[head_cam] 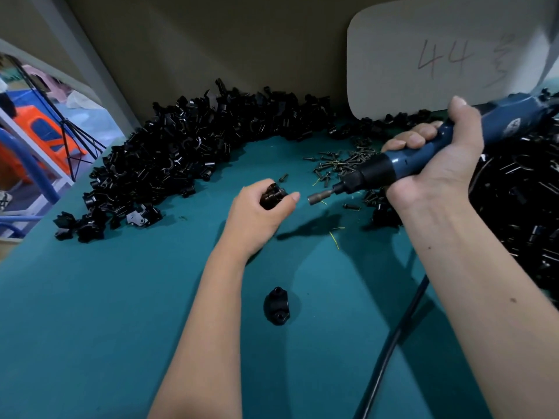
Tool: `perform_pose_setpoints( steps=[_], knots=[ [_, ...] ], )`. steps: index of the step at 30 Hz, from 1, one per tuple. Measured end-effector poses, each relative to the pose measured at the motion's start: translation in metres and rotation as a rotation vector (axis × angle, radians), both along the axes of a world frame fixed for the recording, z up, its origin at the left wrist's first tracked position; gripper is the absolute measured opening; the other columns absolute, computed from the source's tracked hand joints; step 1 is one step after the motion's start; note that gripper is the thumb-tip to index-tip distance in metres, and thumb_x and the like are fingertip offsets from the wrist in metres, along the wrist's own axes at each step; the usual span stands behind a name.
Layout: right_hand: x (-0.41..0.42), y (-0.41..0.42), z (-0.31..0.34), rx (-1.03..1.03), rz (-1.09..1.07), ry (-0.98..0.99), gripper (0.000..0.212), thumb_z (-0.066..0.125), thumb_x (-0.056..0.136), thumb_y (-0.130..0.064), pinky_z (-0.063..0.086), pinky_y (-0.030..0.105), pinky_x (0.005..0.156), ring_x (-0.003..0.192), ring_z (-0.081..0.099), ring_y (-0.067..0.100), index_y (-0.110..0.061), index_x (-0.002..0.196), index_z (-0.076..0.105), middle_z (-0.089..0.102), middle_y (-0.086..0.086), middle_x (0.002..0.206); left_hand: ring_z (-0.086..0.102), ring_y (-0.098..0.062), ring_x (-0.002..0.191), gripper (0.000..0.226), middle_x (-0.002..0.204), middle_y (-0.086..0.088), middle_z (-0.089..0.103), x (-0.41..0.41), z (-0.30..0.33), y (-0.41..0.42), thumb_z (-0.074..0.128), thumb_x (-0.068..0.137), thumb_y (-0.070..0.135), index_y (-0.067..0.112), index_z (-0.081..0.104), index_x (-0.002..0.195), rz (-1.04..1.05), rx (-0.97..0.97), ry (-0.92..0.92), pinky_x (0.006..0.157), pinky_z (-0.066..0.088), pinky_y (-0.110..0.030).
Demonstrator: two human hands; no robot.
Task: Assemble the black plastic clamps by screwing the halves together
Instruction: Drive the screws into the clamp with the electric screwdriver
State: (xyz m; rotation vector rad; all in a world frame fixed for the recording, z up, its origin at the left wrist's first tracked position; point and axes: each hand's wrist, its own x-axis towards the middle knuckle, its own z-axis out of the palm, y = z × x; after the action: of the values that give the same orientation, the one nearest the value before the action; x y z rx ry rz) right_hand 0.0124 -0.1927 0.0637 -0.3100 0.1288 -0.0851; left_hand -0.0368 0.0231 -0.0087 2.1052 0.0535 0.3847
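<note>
Between hands, screwdriver points left at clamp.

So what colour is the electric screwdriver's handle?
Dark blue, with a black collar; the head view shows the electric screwdriver.

On the teal desk, the left hand curls its grip round a black clamp. The right hand grips a blue electric screwdriver, its bit tip just beside the left thumb. A lone clamp half lies nearer the person. Heaps of black clamp parts ring the far side, with loose screws between them. A white card reads "44".
</note>
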Motion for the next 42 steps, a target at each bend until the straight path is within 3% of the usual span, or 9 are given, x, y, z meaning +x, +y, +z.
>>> perform_pose_setpoints(
  steps=[3,6,10,16,19,22,26,31,42],
  knots=[
    [0.0,0.003,-0.002,-0.033,-0.059,0.051,0.033,0.069,0.092,-0.028,0.039,0.024,0.049,0.046,0.042,0.01,-0.019,0.072,0.045,0.047,-0.007,0.059,0.04,-0.015,0.048,0.054,0.058,0.009,0.045,-0.002,0.0,-0.002,0.08,0.072,0.059,0.018,0.044,0.071,-0.086,0.017,0.005,0.046,0.034,-0.029],
    [0.0,0.007,-0.002,-0.067,-0.083,0.043,0.031,0.07,0.091,-0.027,0.04,0.025,0.05,0.046,0.042,0.011,-0.019,0.076,0.044,0.048,-0.005,0.06,0.044,-0.016,0.04,0.055,0.061,0.004,0.048,-0.001,-0.001,-0.003,0.089,0.072,0.05,0.021,0.043,0.072,-0.122,-0.035,0.047,0.038,0.04,-0.027],
    [-0.002,0.011,-0.001,-0.123,-0.078,0.015,0.032,0.068,0.093,-0.026,0.039,0.025,0.05,0.047,0.041,0.011,-0.02,0.074,0.043,0.046,-0.005,0.06,0.045,-0.012,0.039,0.055,0.057,0.013,0.044,-0.001,-0.002,-0.006,0.09,0.073,0.046,0.024,0.039,0.069,-0.13,-0.001,0.061,0.035,0.044,-0.027],
    [-0.004,0.012,0.0,-0.117,-0.069,0.027,0.031,0.067,0.093,-0.025,0.039,0.024,0.052,0.047,0.041,0.011,-0.02,0.072,0.044,0.046,-0.005,0.059,0.042,-0.01,0.042,0.05,0.058,0.013,0.047,0.001,-0.004,-0.01,0.086,0.077,0.043,0.021,0.041,0.074,-0.13,0.04,0.033,0.034,0.045,-0.029],
    [-0.002,0.01,-0.001,-0.112,-0.065,0.031,0.03,0.066,0.092,-0.024,0.039,0.025,0.052,0.048,0.039,0.012,-0.02,0.073,0.044,0.045,-0.006,0.06,0.042,-0.007,0.049,0.044,0.063,0.013,0.051,0.0,-0.002,-0.013,0.083,0.078,0.043,0.023,0.044,0.085,-0.103,0.128,-0.04,0.039,0.042,-0.026],
    [0.0,0.008,0.0,-0.097,-0.05,0.018,0.028,0.062,0.093,-0.021,0.038,0.026,0.051,0.048,0.038,0.011,-0.02,0.073,0.043,0.044,-0.006,0.06,0.049,-0.013,0.048,0.024,0.06,0.012,0.056,-0.002,-0.001,-0.018,0.075,0.08,0.038,0.031,0.058,0.093,-0.11,0.086,-0.006,0.042,0.05,-0.036],
    [0.001,0.006,0.002,-0.094,-0.051,0.006,0.027,0.058,0.094,-0.019,0.036,0.025,0.051,0.047,0.036,0.011,-0.02,0.073,0.042,0.042,-0.006,0.059,0.05,-0.016,0.057,0.002,0.059,0.007,0.055,-0.003,0.002,-0.025,0.065,0.075,0.034,0.031,0.066,0.075,-0.04,0.158,-0.043,0.056,0.049,-0.042],
    [0.0,0.006,0.002,-0.099,-0.052,-0.001,0.027,0.056,0.094,-0.018,0.036,0.025,0.051,0.047,0.036,0.011,-0.02,0.071,0.041,0.041,-0.006,0.059,0.05,-0.029,0.064,0.018,0.059,-0.004,0.053,-0.003,0.002,-0.028,0.062,0.07,0.033,0.016,0.063,0.069,0.039,0.202,-0.051,0.057,0.047,-0.047],
    [-0.004,0.008,0.004,-0.156,-0.057,-0.053,0.027,0.055,0.095,-0.016,0.036,0.027,0.051,0.049,0.036,0.012,-0.018,0.073,0.04,0.04,-0.004,0.06,0.035,-0.017,0.051,0.025,0.051,0.006,0.041,-0.004,-0.005,-0.035,0.064,0.076,0.033,0.014,0.055,0.063,0.068,0.148,-0.023,0.048,0.031,-0.031]
  ],
)
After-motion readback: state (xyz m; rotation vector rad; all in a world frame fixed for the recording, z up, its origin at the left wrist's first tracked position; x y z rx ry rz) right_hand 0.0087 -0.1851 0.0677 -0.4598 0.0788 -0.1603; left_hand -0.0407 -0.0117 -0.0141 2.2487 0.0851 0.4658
